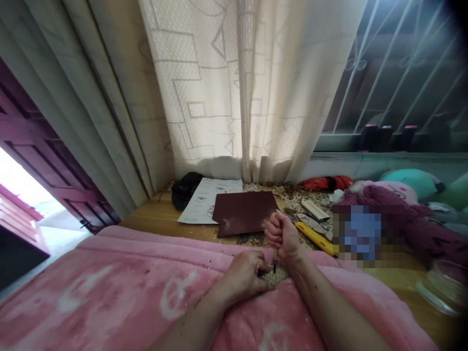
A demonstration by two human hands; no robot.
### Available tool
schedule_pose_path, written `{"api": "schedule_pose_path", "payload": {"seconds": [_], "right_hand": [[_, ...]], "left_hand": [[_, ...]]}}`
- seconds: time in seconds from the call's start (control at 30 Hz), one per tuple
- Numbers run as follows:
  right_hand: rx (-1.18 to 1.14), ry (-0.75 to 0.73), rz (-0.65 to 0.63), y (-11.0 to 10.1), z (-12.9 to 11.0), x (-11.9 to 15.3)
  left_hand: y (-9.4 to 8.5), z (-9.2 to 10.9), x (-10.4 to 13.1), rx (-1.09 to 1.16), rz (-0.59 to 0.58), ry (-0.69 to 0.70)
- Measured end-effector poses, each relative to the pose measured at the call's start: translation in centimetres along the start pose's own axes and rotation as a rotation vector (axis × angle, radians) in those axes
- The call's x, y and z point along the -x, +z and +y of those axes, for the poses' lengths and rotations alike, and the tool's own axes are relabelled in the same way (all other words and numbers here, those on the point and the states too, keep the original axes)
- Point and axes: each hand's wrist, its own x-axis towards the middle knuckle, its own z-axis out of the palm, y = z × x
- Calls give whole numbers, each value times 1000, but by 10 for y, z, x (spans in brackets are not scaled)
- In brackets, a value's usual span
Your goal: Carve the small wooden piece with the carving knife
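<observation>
A tool (275, 258) is gripped in the right hand (282, 234), its fingers wrapped tightly round the handle and its tip pointed down at a pale, patterned piece (280, 277). The piece is set on the blanket (146, 287), near the blanket's far edge, and its left side is pinched by the left hand (246, 275). Whether the surface is touched by the tip cannot be told. The main danger is a slip: if too much force is applied, the left finger and thumb — placed just beside the tip — could be stabbed. Because soft cloth is all that is seen beneath, the piece could be tilted under pressure, or the blanket pierced. The yellow cutter (315, 239), laid on the table (142, 219) with one end by the blanket's far edge, could be knocked by the right forearm — its blade state cannot be made out.
</observation>
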Motion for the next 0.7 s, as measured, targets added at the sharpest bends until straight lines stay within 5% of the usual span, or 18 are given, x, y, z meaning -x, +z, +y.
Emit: {"api": "schedule_pose_path", "payload": {"seconds": [0.17,0.57,0.7], "right_hand": [[-3,36,-19,-1,2,-3],[90,-143,570,-4,6,-8],[66,-121,483,-6,6,-8]], "left_hand": [[1,-2,0,-16,0,1],[2,-3,0,-23,-2,-8],[3,-4,1,-23,-10,1]]}}
